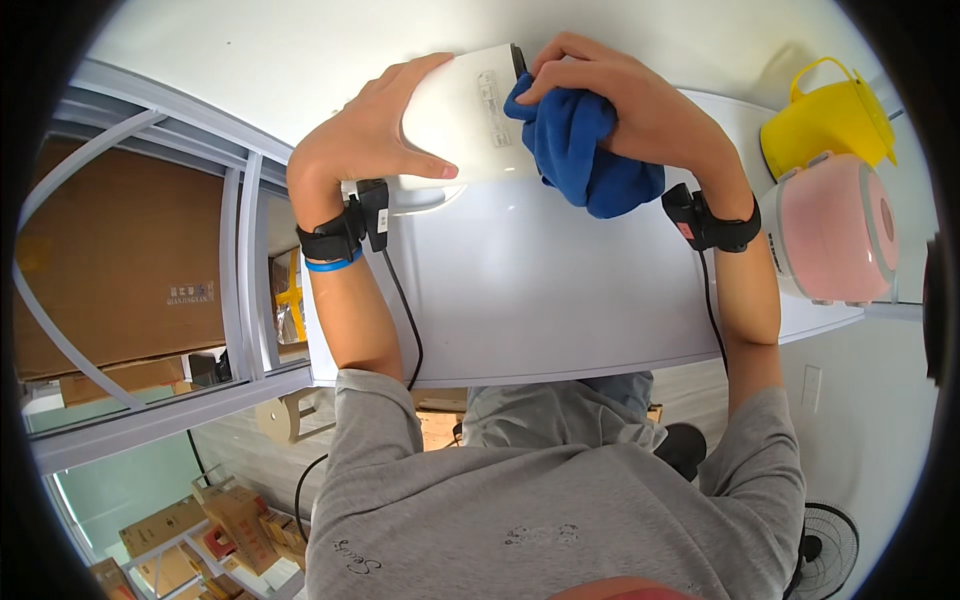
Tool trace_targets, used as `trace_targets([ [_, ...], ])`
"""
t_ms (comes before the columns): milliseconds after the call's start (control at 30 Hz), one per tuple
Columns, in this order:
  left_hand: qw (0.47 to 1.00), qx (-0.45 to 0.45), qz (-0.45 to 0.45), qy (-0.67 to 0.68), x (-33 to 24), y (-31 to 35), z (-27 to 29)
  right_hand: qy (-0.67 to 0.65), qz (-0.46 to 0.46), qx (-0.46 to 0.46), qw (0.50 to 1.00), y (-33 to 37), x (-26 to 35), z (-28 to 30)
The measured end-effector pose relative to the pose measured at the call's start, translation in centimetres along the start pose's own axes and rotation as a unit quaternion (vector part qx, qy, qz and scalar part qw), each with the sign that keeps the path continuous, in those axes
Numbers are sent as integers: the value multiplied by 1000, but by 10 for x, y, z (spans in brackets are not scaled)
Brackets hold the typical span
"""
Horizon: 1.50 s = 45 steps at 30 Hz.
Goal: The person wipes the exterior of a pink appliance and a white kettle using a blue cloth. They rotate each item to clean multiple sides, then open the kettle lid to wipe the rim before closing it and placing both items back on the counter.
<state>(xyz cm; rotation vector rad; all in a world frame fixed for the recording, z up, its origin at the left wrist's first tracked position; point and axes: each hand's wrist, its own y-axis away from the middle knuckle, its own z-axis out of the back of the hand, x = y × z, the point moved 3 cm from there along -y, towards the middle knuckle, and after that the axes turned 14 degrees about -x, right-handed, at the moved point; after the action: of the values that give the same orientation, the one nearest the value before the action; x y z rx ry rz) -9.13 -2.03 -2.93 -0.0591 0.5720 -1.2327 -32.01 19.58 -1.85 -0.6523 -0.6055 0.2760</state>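
A white desk (560, 300) spans the middle, with a pale metal rack (234, 270) along its left side. A big brown carton (115, 240) fills the rack; smaller cardboard boxes (235, 530) are piled at lower left, and a black fan (835, 550) stands at lower right. On the desk's right end, a pink cooker (835, 230) and a yellow pitcher (815, 130) crowd the right forearm, which partly overlaps the cooker.

The white appliance (455, 115) is at the far part of the desk, between the hands. The left hand (370, 130) has its grip stretched wide around the left end, thumb on the near side. The right hand (630, 95) has its grip pinching a bunched blue cloth (580, 150) at the dark-rimmed right end. Cables trail from both black wrist units (375, 215).

Pale lettering marks the carton and dark lettering the cooker's base; a grey printed block (493, 108) on the appliance is too small to read.
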Motion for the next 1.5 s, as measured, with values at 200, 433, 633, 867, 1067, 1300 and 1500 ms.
trace_targets([
  [200,999,30,-2,12,-3,-1,2,24,-32,-56,998,-3,-9,2],
  [433,997,42,-27,51,-3,-3,3,119,-77,-101,985,9,-44,-19],
  [633,997,35,-31,58,2,-2,2,128,-69,-97,985,5,-36,-14],
  [867,997,33,-37,62,4,-3,1,112,42,-50,992,-3,-2,5],
  [1067,997,38,-26,70,4,-7,0,80,51,-53,994,-4,-14,8],
  [1300,995,40,-28,83,6,-7,0,195,-27,-85,977,6,-32,-8],
  [1500,996,42,-37,74,4,-5,1,202,28,-64,977,4,-29,-6],
])
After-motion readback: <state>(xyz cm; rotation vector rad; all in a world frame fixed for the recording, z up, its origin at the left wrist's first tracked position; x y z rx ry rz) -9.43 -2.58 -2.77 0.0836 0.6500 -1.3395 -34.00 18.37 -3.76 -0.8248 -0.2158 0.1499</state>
